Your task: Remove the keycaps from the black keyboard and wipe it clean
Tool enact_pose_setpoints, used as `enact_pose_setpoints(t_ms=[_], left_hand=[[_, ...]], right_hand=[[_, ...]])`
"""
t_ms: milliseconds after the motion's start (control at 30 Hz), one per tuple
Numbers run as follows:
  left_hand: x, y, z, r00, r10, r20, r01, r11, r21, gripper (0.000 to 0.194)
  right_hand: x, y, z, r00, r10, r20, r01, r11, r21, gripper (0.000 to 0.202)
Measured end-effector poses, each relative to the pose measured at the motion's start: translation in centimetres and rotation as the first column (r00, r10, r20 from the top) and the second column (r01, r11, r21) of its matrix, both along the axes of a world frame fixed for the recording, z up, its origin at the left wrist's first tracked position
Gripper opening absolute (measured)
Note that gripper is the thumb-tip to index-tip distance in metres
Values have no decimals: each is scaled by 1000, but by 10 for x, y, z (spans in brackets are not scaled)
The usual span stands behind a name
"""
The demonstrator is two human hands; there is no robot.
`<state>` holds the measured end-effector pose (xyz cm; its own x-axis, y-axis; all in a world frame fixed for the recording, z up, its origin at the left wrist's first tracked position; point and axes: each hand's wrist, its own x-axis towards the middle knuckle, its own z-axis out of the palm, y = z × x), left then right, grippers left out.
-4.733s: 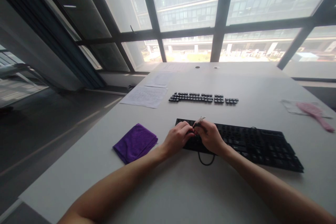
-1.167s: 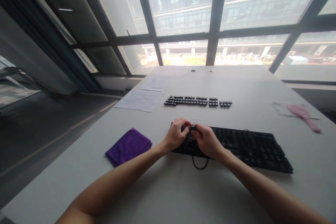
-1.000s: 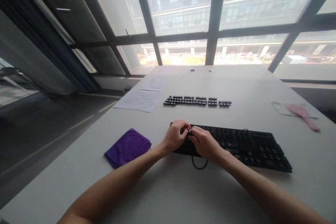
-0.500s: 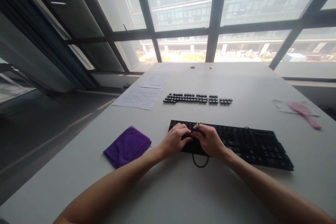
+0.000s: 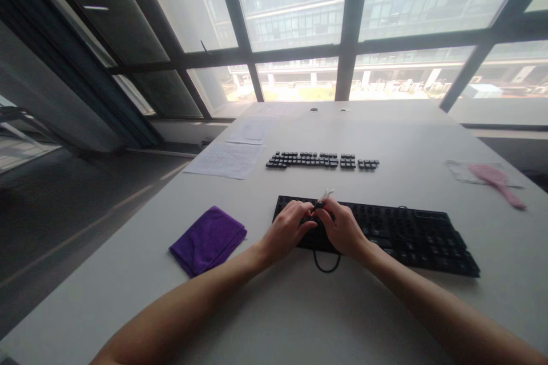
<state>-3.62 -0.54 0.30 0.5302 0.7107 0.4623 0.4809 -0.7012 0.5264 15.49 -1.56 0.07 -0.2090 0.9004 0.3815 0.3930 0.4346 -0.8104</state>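
Note:
A black keyboard [image 5: 411, 234] lies slightly slanted on the white table, with both of my hands over its left part. In my right hand [image 5: 345, 229] is what looks like a keycap puller [image 5: 327, 194], its thin silvery prongs sticking up past the fingers and its dark body mostly hidden. My left hand [image 5: 287, 229] is closed right beside it, fingertips meeting the right hand's over the keys. Whatever those left fingers pinch is too small and dark to make out. A black cable loop [image 5: 327, 271] shows below the keyboard's near edge.
Rows of loose black keycaps [image 5: 303, 160] stand behind the keyboard. A folded purple cloth [image 5: 208, 241] lies to the left, printed papers [image 5: 225, 159] farther back. At the right a pink brush [image 5: 496, 178] rests partly on a pale sheet. Windows rise beyond the table [image 5: 411, 137].
My right hand has turned and lifted slightly, so the silvery prongs stand higher and point more up and right. My left hand has shifted only a little.

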Motion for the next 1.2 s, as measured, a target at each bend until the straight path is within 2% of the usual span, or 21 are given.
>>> enact_pose_setpoints(t_ms=[133,233,300,433,500,567,667,700,800,967,1200], left_hand=[[0,3,2,998,-60,-24,62,992,109,30],[2,2,4,991,-83,-102,98,984,152,26],[5,-2,6,990,-55,-129,76,983,165,22],[5,0,13,999,-4,-34,8,992,128,13],[0,16,18,1000,28,-12,-27,998,60,11],[-9,43,20,995,96,-30,-96,995,21,9],[-24,96,15,970,232,-73,-223,968,112,11],[-28,113,11,963,252,-99,-239,963,128,14],[-37,150,-1,945,253,-205,-224,962,155,8],[-40,170,-14,941,240,-240,-199,962,185,3],[-42,180,-21,911,380,-158,-328,903,279,2]], right_hand=[[1,4,0,987,-15,-157,7,998,-57,10],[0,6,1,972,-45,-232,21,994,-104,9],[0,7,2,963,-52,-264,15,990,-140,10],[-1,8,3,942,-75,-326,15,983,-183,14],[-1,9,2,928,-94,-360,22,980,-199,16],[-1,9,1,923,-93,-374,13,978,-210,17],[-2,10,0,927,-76,-368,-2,978,-207,17],[-3,10,0,928,-73,-366,-4,979,-205,16],[-3,9,1,927,-69,-369,-8,979,-203,16],[-3,10,1,922,-60,-382,-26,976,-215,17],[-2,9,2,918,-55,-393,-42,971,-234,16]])
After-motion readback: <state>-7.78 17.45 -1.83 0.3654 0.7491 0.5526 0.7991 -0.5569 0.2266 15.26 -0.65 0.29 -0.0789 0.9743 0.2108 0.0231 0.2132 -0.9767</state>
